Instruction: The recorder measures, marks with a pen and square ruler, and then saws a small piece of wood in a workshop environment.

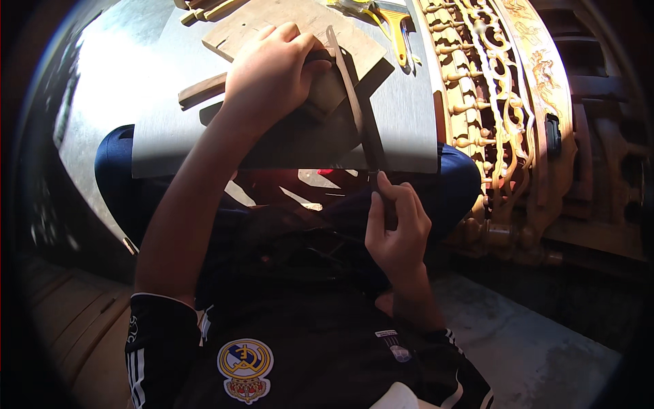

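Note:
My left hand (272, 68) is closed over a wooden piece (327, 92) on the grey tabletop (402, 129); its palm hides most of that piece. Beside its fingertips runs a long, narrow, slightly curved strip (349, 88), partly sunlit and dark toward its lower end. That lower end reaches past the table's near edge to my right hand (402, 225), whose thumb and fingers are pinched together at it. Whether the strip is a file or a slat of wood I cannot make out. Under the left hand lies a flat wooden board (272, 24).
A yellow-handled brush (396, 37) lies at the table's far right. Another wooden stick (202, 90) juts out left of my wrist. Carved, turned wooden furniture (504, 88) stands close on the right. Wood scraps (211, 10) lie at the far left. My knees flank the table.

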### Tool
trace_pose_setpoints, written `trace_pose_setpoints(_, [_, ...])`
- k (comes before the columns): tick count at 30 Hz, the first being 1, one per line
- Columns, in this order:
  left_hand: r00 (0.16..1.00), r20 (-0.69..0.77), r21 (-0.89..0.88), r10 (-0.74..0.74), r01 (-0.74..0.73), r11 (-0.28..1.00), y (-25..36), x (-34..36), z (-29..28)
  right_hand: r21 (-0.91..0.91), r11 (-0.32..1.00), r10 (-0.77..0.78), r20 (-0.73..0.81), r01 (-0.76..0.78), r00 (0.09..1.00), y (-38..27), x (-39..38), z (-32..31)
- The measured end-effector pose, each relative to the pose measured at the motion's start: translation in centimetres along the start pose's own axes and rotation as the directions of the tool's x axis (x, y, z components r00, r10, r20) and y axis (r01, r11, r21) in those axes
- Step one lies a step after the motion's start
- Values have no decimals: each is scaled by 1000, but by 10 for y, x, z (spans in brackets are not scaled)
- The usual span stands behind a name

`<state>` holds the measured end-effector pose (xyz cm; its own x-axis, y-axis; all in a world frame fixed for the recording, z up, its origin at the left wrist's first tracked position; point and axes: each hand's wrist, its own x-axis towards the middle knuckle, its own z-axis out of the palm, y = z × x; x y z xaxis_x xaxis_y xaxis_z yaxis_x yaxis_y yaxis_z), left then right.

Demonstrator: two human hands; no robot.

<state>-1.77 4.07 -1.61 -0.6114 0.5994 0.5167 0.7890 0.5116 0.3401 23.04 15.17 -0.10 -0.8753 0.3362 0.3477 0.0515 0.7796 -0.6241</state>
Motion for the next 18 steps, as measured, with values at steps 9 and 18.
trace_pose_setpoints(9, [997, -26, 52, 79, -77, 996, -3, 0, 10, 62, 986, -153, -42, 155, 987, 27, 57, 23])
trace_pose_setpoints(18, [995, -29, 81, 94, -91, 993, -3, -3, 4, -5, 1000, -11, -19, 11, 1000, 13, 4, -10])
